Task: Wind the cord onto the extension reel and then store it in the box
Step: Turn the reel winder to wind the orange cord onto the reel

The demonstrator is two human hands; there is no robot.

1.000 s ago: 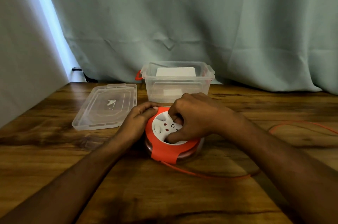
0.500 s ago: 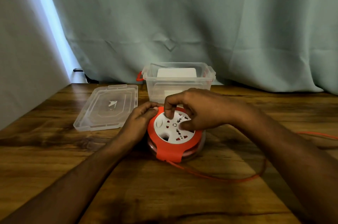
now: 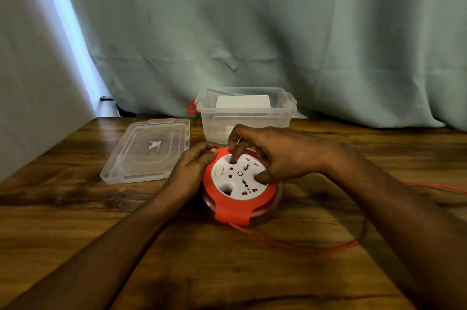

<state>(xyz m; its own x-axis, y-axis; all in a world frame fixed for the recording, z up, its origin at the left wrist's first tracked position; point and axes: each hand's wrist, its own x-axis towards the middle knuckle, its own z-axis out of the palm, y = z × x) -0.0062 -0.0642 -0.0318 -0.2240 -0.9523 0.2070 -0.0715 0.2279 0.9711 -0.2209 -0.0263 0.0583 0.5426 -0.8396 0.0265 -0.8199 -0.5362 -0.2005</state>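
So that's one round orange-and-white plastic extension reel (image 3: pixel 240 183), with one thin orange cord (image 3: pixel 303 246) trailing off it across one brown wooden table (image 3: pixel 227 271). One clear plastic storage box (image 3: pixel 245 117), one flat clear plastic lid (image 3: pixel 149 150), and one white rectangular block (image 3: pixel 242 102) inside the box. Two bare hands, a left hand (image 3: pixel 192 168) and a right hand (image 3: pixel 280 155), plus one pale green curtain (image 3: pixel 252 31) at the back.

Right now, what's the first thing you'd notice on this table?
The bright orange-and-white extension reel in the middle of the wooden table, with both hands on it: the left hand grips its rim, the right hand fingers its socket face. An orange cord loops away right, and a clear box stands open behind.
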